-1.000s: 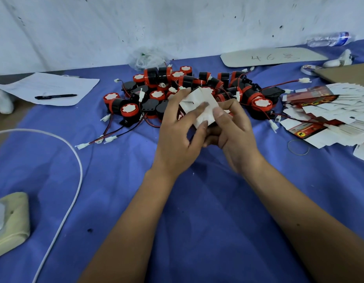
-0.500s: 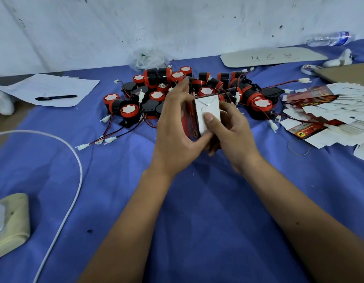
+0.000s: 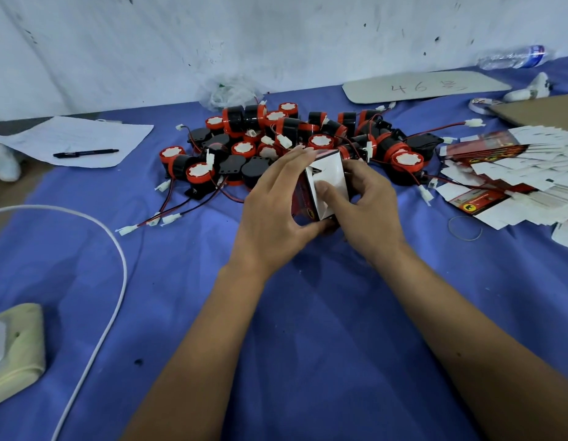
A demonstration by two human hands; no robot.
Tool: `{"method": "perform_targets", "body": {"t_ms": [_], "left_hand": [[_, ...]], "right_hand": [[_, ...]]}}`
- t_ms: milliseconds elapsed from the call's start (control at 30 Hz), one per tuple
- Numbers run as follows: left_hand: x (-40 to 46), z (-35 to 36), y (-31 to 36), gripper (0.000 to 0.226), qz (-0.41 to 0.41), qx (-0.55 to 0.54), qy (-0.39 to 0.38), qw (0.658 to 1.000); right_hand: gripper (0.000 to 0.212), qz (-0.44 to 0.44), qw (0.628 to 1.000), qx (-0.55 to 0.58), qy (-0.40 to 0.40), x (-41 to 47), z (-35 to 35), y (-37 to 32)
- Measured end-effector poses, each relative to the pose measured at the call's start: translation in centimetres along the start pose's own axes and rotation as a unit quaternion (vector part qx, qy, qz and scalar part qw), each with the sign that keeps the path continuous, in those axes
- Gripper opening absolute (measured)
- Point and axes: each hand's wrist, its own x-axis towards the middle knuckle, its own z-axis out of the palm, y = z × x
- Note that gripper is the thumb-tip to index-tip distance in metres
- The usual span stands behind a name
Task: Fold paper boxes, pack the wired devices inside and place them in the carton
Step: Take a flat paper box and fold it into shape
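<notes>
Box: small paper box (image 3: pixel 324 186), red print on the sides with a white flap face turned toward the camera, sits just above frame centre, held up off the blue cloth (image 3: pixel 308 345).
Left hand: left hand (image 3: pixel 276 211) is wrapped around the box's left side, fingers over the top edge and thumb underneath, so it's properly gripping it.
Right hand: right hand (image 3: pixel 368 211) holds the other side, with its thumb pressing on the white flap. Looks like the end is being tucked shut, tbh.
Flap risk: there's a dark gap at the top corner of the flap, so it isn't seated. Push too hard there and the thin card probably creases or the tab buckles rather than sliding in.
Squeeze risk: the left hand is clamping an empty shell. Too much pressure and the box goes out of square, then the flap won't line up.
Devices: pile of black and red wired devices (image 3: pixel 292 144) lies right behind the hands, upper middle of the frame, leads trailing to the lower left. Dragging one out could easily snag its neighbours.
Blanks: flat box blanks (image 3: pixel 515 173) are fanned out at the right edge, easy to knock with an elbow.
Carton: only a brown cardboard edge (image 3: pixel 540 113) shows upper right, can't tell if that's it.
</notes>
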Motion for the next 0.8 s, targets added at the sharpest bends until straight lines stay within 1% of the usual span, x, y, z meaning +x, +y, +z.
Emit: {"method": "perform_targets", "body": {"t_ms": [233,300,367,400,500,567,633,733,800], "left_hand": [[-0.2,0.5,-0.3,0.078,0.008,0.008,0.013,1.0],[-0.1,0.5,-0.6,0.078,0.005,0.007,0.02,1.0],[-0.1,0.4,-0.7,0.081,0.0,-0.004,0.028,1.0],[-0.1,0.3,-0.7,0.084,-0.001,-0.01,0.03,1.0],[-0.2,0.1,-0.7,0.089,-0.001,-0.021,0.025,0.999],[-0.2,0.0,-0.6,0.091,0.002,-0.026,0.025,0.999],[-0.1,0.1,-0.3,0.09,0.015,-0.027,0.021,0.999],[-0.1,0.6,0.2,0.088,0.032,-0.018,0.001,0.999],[-0.1,0.7,0.3,0.088,0.031,-0.019,0.0,0.999]], "right_hand": [[0.028,0.013,0.998,-0.063,0.027,-0.1,-0.3,-0.3],[0.035,0.027,0.996,-0.087,0.019,0.0,-0.8,-0.4],[0.039,0.032,0.995,-0.093,-0.005,0.4,-1.3,-0.5],[0.039,0.031,0.997,-0.068,-0.023,0.6,-1.5,-0.6],[0.04,0.033,0.995,0.056,-0.075,1.0,-2.1,-0.9],[0.039,0.037,0.993,0.072,-0.083,1.2,-2.4,-0.9],[0.04,0.06,0.991,0.093,-0.078,1.2,-2.5,-0.8],[0.046,0.068,0.988,0.108,-0.083,1.1,-2.3,-0.8],[0.051,0.074,0.983,0.142,-0.095,1.1,-2.3,-0.8]]}}
